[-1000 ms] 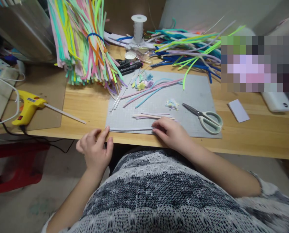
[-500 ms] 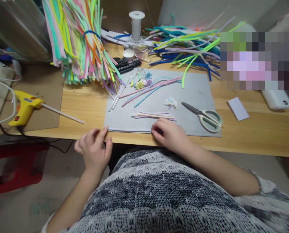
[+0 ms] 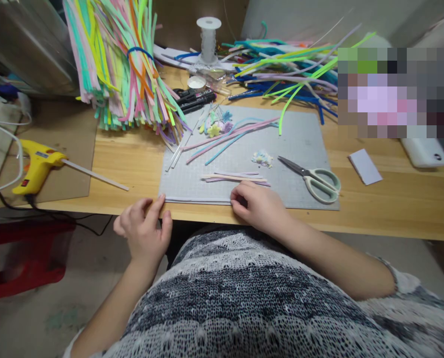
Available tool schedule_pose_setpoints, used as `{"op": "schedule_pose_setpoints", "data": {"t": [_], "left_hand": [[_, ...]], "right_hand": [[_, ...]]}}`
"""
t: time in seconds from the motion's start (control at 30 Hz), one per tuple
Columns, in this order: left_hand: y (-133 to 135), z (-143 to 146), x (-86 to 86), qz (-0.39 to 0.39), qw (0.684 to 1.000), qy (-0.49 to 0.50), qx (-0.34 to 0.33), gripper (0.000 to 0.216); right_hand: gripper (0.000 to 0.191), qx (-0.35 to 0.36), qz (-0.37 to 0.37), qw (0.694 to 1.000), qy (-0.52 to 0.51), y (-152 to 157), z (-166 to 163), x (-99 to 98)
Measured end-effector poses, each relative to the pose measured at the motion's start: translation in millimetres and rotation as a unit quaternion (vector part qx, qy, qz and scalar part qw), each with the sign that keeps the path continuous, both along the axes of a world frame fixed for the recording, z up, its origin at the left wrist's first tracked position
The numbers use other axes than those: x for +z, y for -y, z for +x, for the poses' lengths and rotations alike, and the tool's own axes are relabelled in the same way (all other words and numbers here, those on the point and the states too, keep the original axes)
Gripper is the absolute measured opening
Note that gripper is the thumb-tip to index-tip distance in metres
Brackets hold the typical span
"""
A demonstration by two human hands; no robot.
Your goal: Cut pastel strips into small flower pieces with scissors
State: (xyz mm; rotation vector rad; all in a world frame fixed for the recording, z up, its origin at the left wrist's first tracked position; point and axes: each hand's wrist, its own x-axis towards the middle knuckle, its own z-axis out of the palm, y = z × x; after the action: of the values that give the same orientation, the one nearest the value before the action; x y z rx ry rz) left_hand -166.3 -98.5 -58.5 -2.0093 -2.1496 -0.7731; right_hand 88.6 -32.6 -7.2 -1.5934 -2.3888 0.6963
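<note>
A pale pipe cleaner (image 3: 197, 200) lies straight along the front edge of the grey cutting mat (image 3: 300, 196). At its left end rests the index fingertip of my left hand (image 3: 144, 226), whose fingers are apart and loosely bent. My right hand (image 3: 261, 206) pinches the other end between thumb and fingers. Just behind that hand is a small bunch of cut pastel pipe cleaners (image 3: 237, 177). Scissors (image 3: 307, 176) with pale green handles lie partly spread to its right, near a little heap of fuzzy clippings (image 3: 262, 158).
Pink and blue pipe cleaners (image 3: 233, 136) and small fuzzy flowers (image 3: 214, 130) occupy the mat's back. Behind stand a large pipe cleaner bundle (image 3: 121, 69), a spool (image 3: 208, 42) and a loose pile (image 3: 289, 64). A yellow glue gun (image 3: 39, 161) lies left, a white card (image 3: 365, 166) right.
Both hands keep their places at the two ends of the pale pipe cleaner. Only a slight shift of the whole view shows.
</note>
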Motion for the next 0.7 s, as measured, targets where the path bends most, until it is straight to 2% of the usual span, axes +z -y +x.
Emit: {"op": "schedule_pose_setpoints", "data": {"t": [0.17, 0.3, 0.37, 0.43, 0.5, 0.57, 0.63, 0.7], "left_hand": [[0.8, -0.7, 0.2, -0.003, 1.000, -0.003, 0.003, 0.034], [-3.3, 12.5, 15.4, 0.003, 1.000, -0.018, 0.011, 0.032], [-9.8, 26.7, 30.3, 0.014, 1.000, -0.007, -0.023, 0.031], [-20.1, 43.9, 47.1, -0.001, 0.992, 0.029, -0.120, 0.026], [-33.2, 61.2, 61.7, -0.065, 0.968, 0.073, -0.233, 0.021], [-47.0, 76.8, 71.3, -0.170, 0.923, 0.137, -0.317, 0.016], [-59.3, 90.2, 75.3, -0.275, 0.874, 0.214, -0.339, 0.010], [-68.8, 102.4, 75.2, -0.344, 0.835, 0.282, -0.324, 0.009]], "right_hand": [[0.009, 0.006, 0.046, 0.998, 0.049, 0.4, -4.2, -6.8], [0.012, 0.032, 0.083, 0.993, 0.079, 0.6, -5.0, -13.6], [0.014, 0.055, 0.106, 0.990, 0.074, 1.4, -3.3, -12.6], [0.015, 0.085, 0.136, 0.985, 0.061, 2.7, 0.1, -7.3], [0.016, 0.124, 0.173, 0.976, 0.050, 4.1, 5.7, 0.9], [0.019, 0.162, 0.213, 0.962, 0.043, 4.9, 13.6, 9.5], [0.022, 0.179, 0.244, 0.952, 0.041, 5.1, 23.3, 16.3], [0.023, 0.177, 0.257, 0.949, 0.047, 4.6, 33.5, 20.4]]}}
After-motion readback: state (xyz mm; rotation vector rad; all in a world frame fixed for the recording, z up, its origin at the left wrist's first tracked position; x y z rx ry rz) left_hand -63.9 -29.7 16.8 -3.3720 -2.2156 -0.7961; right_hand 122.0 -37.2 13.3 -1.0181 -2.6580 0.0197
